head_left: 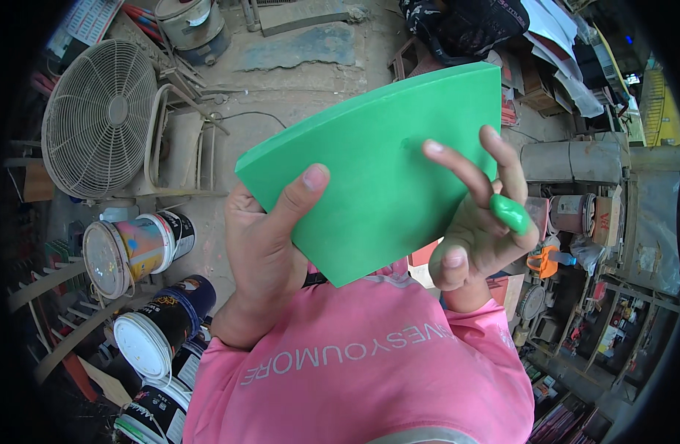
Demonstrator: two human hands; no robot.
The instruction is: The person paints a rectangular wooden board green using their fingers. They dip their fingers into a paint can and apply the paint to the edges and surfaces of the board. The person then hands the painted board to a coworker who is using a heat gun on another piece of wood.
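A thick green panel (377, 170) with a curved far edge and a pointed near corner is tilted up in front of my chest. My left hand (269, 229) grips its left side, thumb on the face and fingers behind. My right hand (480, 229) is beside the panel's right part, fingers bent and spread. A glossy lump of green putty-like material (510, 214) clings to one of its bent fingers. The right index fingertip points toward a small darker spot (406, 142) on the panel's face; whether it touches I cannot tell.
To the left stand a large dusty fan (99, 118), a metal-framed chair (181, 140) and several paint buckets (144, 344). Another bucket (195, 29) stands farther off. A black bag (465, 26) lies at the far right. Shelves (613, 325) with small items line the right side.
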